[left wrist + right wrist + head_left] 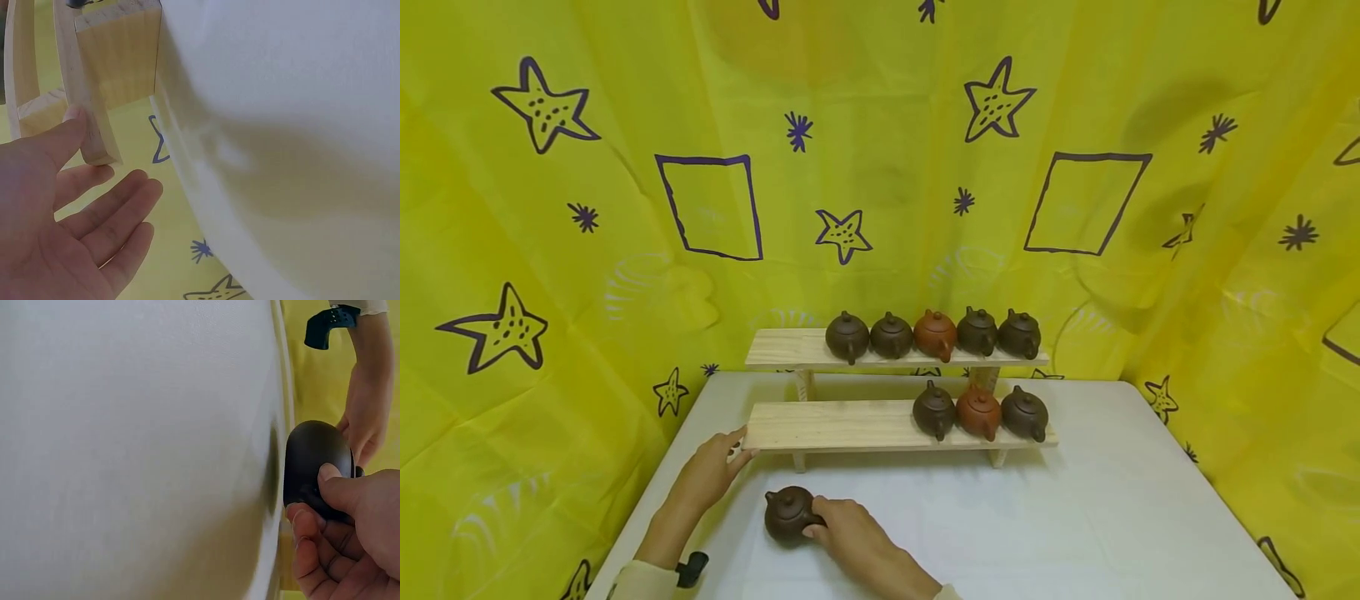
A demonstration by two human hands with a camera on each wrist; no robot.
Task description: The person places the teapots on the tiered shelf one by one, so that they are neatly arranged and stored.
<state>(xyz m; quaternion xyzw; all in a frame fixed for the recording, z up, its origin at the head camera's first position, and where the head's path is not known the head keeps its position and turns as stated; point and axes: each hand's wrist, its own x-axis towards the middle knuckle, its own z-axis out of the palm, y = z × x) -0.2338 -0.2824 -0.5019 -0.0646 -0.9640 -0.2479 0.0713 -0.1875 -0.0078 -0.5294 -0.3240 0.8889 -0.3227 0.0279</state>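
Observation:
A dark brown teapot (787, 518) is in front of the two-tier wooden stand, and my right hand (861, 537) grips it from the right side. In the right wrist view the thumb presses the side of the dark teapot (312, 459) and the fingers curl beneath; whether they hold spout or handle is hidden. My left hand (703, 475) is at the left end of the lower shelf (827, 425). In the left wrist view the thumb and index finger pinch the shelf end (94, 134), while the other fingers of the left hand (69, 219) stay loosely extended.
Three teapots, two dark and one reddish (979, 412), stand at the right of the lower shelf. Several more, one of them reddish (935, 335), line the upper shelf (786, 346). A white table (1112, 500) carries the stand; yellow patterned cloth (880, 125) surrounds it.

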